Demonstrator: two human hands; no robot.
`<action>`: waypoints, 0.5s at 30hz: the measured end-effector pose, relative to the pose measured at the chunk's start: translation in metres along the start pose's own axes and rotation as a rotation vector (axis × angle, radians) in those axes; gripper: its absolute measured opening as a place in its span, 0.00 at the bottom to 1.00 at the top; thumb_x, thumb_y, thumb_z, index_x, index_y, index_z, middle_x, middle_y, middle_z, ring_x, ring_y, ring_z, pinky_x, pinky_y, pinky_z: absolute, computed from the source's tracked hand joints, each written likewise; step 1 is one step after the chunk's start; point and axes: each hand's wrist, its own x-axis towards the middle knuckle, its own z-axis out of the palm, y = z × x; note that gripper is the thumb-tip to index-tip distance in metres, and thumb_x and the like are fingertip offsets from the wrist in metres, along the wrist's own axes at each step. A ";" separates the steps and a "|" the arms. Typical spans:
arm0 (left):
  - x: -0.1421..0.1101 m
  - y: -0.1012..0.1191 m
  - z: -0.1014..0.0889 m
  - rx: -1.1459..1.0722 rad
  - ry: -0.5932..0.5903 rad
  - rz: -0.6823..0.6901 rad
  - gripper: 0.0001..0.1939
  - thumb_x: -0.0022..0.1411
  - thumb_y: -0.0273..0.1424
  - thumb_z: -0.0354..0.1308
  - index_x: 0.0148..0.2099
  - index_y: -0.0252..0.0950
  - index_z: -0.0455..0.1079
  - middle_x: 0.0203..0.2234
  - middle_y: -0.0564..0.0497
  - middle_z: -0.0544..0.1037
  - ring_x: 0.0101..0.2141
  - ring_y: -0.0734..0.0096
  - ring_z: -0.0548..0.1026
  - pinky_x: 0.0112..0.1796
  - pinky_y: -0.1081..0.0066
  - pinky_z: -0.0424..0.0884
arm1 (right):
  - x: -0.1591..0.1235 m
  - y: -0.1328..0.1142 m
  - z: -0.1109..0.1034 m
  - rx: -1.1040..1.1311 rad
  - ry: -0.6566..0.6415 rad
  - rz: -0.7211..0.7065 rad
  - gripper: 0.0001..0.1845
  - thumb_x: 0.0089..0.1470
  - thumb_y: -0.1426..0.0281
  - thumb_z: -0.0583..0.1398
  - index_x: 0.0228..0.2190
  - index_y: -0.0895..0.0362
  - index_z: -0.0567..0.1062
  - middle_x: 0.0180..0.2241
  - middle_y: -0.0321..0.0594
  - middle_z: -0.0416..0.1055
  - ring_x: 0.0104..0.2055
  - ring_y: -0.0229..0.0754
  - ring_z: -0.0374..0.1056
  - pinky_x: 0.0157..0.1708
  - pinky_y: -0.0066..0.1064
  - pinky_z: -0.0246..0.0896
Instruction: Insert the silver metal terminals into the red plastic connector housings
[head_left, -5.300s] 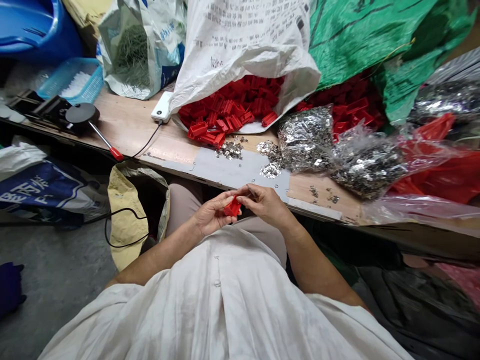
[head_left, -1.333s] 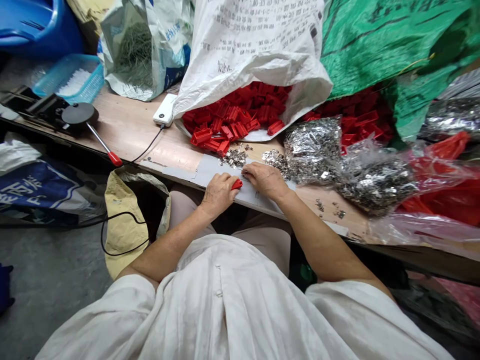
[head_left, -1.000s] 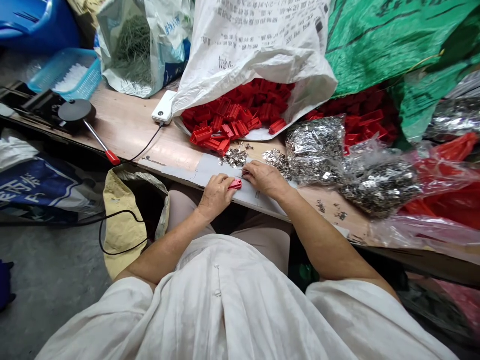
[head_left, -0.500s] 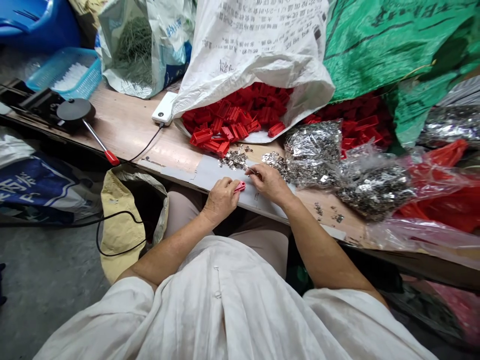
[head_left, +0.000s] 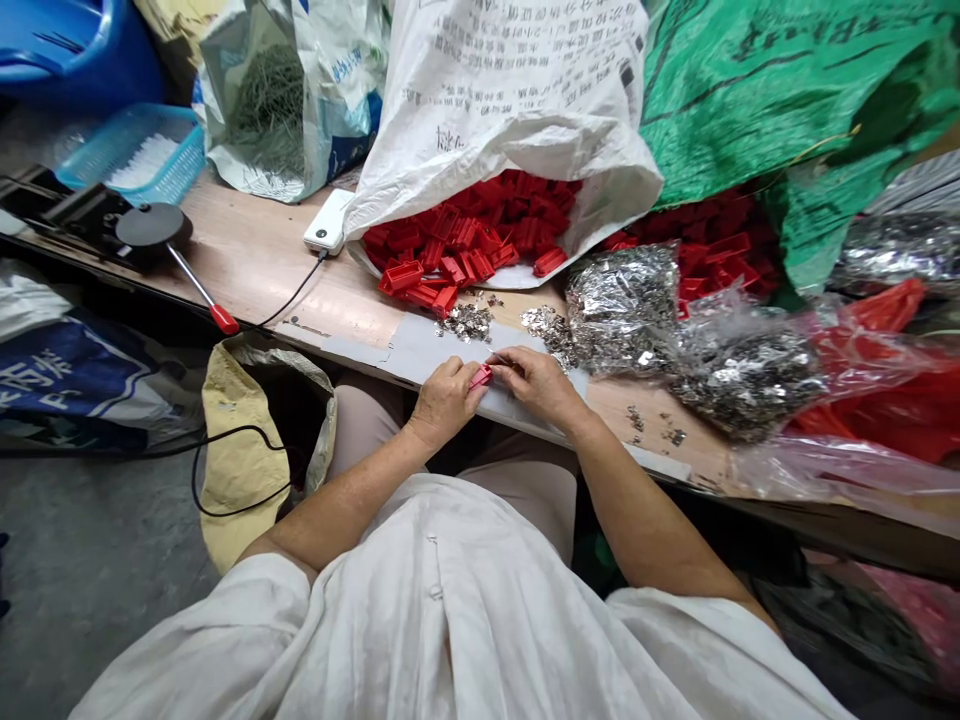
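Red plastic housing (head_left: 481,376): partly covered by the left hand (head_left: 441,402). Sliver (head_left: 498,358) in the right hand (head_left: 546,386): too small to identify. Blue tub (head_left: 97,62), green sack (head_left: 757,95), printed white sack (head_left: 517,60): cropped above. Yellow sack (head_left: 238,440): contents lost in shadow.

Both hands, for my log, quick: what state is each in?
Left hand: closed on a red part.
Right hand: fingertips closed beside it; anything pinched is unclear.

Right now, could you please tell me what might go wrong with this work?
The small red plastic part in the left hand is near the front edge of the light wooden bench and might drop if it slips. The right hand could scatter the loose silvery metal pieces close by.
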 end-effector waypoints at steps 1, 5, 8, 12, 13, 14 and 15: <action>0.000 0.000 0.001 0.000 0.005 -0.001 0.11 0.65 0.36 0.55 0.48 0.38 0.67 0.35 0.49 0.70 0.38 0.67 0.70 0.42 0.69 0.68 | -0.001 0.000 -0.001 -0.022 -0.010 -0.003 0.09 0.57 0.69 0.56 0.37 0.56 0.75 0.37 0.44 0.75 0.39 0.44 0.70 0.41 0.33 0.61; 0.001 -0.001 0.002 0.010 0.020 -0.001 0.12 0.64 0.36 0.56 0.48 0.38 0.67 0.36 0.49 0.70 0.38 0.67 0.70 0.42 0.69 0.68 | -0.003 -0.001 -0.002 -0.077 0.020 0.031 0.09 0.57 0.69 0.55 0.35 0.57 0.74 0.35 0.44 0.74 0.37 0.43 0.68 0.40 0.33 0.59; 0.000 0.000 0.000 0.015 0.024 0.009 0.12 0.64 0.35 0.55 0.48 0.38 0.67 0.35 0.49 0.70 0.38 0.67 0.71 0.41 0.69 0.69 | 0.000 0.000 -0.001 0.038 0.084 0.133 0.09 0.56 0.67 0.56 0.35 0.56 0.74 0.32 0.40 0.74 0.31 0.39 0.67 0.35 0.31 0.59; -0.001 0.001 -0.002 0.000 0.033 0.026 0.10 0.66 0.33 0.53 0.48 0.37 0.68 0.35 0.49 0.70 0.38 0.67 0.71 0.42 0.69 0.69 | 0.006 0.002 -0.001 0.136 0.150 0.160 0.10 0.53 0.64 0.59 0.33 0.56 0.77 0.32 0.39 0.74 0.30 0.38 0.65 0.34 0.30 0.58; -0.001 0.001 -0.002 -0.008 0.033 0.027 0.11 0.66 0.33 0.53 0.48 0.37 0.68 0.35 0.49 0.70 0.38 0.68 0.71 0.42 0.69 0.69 | 0.007 0.002 -0.001 0.160 0.151 0.170 0.10 0.52 0.64 0.59 0.33 0.57 0.77 0.31 0.38 0.74 0.30 0.38 0.65 0.34 0.30 0.58; -0.002 0.001 -0.002 -0.015 0.032 0.026 0.11 0.66 0.33 0.53 0.49 0.37 0.68 0.35 0.49 0.70 0.38 0.68 0.72 0.42 0.70 0.69 | 0.008 0.003 -0.001 0.188 0.143 0.191 0.11 0.51 0.63 0.59 0.32 0.57 0.77 0.29 0.37 0.73 0.29 0.38 0.64 0.33 0.29 0.58; -0.002 0.001 -0.002 -0.020 0.029 0.022 0.11 0.65 0.34 0.54 0.49 0.37 0.67 0.36 0.49 0.70 0.38 0.68 0.72 0.42 0.70 0.69 | 0.009 0.003 -0.001 0.218 0.123 0.216 0.11 0.51 0.63 0.60 0.32 0.57 0.78 0.27 0.36 0.73 0.28 0.37 0.63 0.32 0.29 0.57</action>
